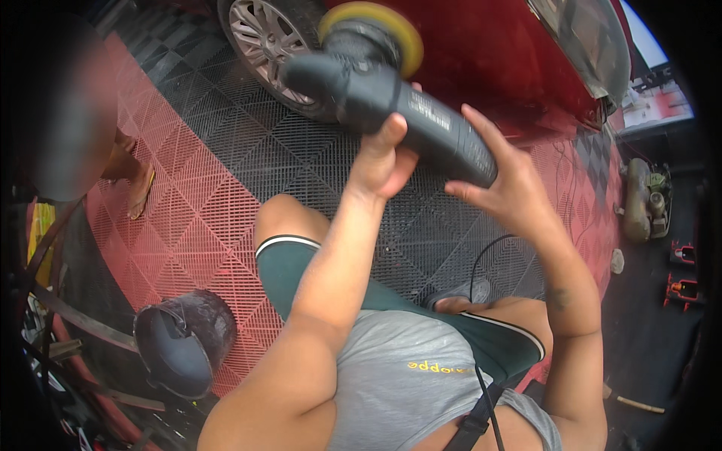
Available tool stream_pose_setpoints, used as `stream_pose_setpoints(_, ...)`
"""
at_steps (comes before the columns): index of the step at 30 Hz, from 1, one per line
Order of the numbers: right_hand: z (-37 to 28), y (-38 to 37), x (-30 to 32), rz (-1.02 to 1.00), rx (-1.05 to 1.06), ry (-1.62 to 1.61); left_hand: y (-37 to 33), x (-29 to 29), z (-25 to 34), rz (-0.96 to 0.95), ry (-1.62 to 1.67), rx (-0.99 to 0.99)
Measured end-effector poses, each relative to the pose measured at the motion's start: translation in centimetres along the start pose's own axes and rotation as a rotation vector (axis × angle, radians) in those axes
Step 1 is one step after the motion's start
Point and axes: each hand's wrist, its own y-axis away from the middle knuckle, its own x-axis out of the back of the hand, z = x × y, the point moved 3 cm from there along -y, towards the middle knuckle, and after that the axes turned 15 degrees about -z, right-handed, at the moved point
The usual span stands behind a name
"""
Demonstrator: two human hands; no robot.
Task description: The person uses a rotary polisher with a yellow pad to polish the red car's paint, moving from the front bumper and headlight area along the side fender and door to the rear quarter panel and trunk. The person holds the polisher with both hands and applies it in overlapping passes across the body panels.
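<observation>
A black power polisher (432, 124) is held up in front of me at a slant, its yellow round pad (412, 41) at the far end, close to the red car's side. My left hand (382, 159) supports the middle of its body from below, thumb up along the near side; some of its fingers are hidden behind the tool. My right hand (510, 180) grips the rear end, thumb on one side and fingers on the other. The front of the polisher is slightly blurred. I cannot tell whether the pad touches the car.
The red car (481, 83) and its silver wheel (267, 34) stand ahead. A black bucket (214, 323) sits at my left on the red and black grid floor (226, 248). A person's foot (141, 188) is at far left. A cable (474, 270) hangs near my legs; a compressor (639, 199) stands right.
</observation>
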Motion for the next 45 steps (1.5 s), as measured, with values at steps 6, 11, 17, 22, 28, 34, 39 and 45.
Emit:
stream_pose_setpoints(6, 6.2, 1.3, -5.2, -0.227, -0.208, 0.173, 7.0, 5.5, -8.1, 0.141, 0.253, 0.057)
stream_pose_setpoints(11, 10.6, 0.9, -9.1, -0.354, -0.258, 0.206, 10.2, 8.9, -11.4, 0.289, 0.325, 0.114)
stream_pose_setpoints(17, 14.0, 1.0, -11.6, -0.417, -0.249, 0.241, 12.5, 10.8, -13.3, 0.326, 0.385, 0.287)
stream_pose_setpoints(22, 13.6, 2.2, -9.5, -0.353, -0.226, 0.272, 10.7, 8.5, -13.0, 0.230, 0.352, 0.293)
stream_pose_setpoints(28, 13.3, 6.2, -4.9, -0.025, -0.019, 0.170, 6.5, 1.6, -11.6, 0.072, 0.058, 0.281)
stream_pose_setpoints(34, 17.2, 7.7, -7.8, -0.230, -0.175, 0.245, 11.1, 6.0, -17.2, 0.149, 0.316, 0.433)
stream_pose_setpoints(39, 18.7, 7.3, -8.0, -0.340, -0.225, 0.255, 13.4, 9.6, -21.1, 0.157, 0.409, 0.575)
stream_pose_setpoints(45, 18.9, 11.3, -1.8, -0.067, -0.025, 0.177, 7.0, -1.3, -18.0, 0.064, 0.040, 0.458)
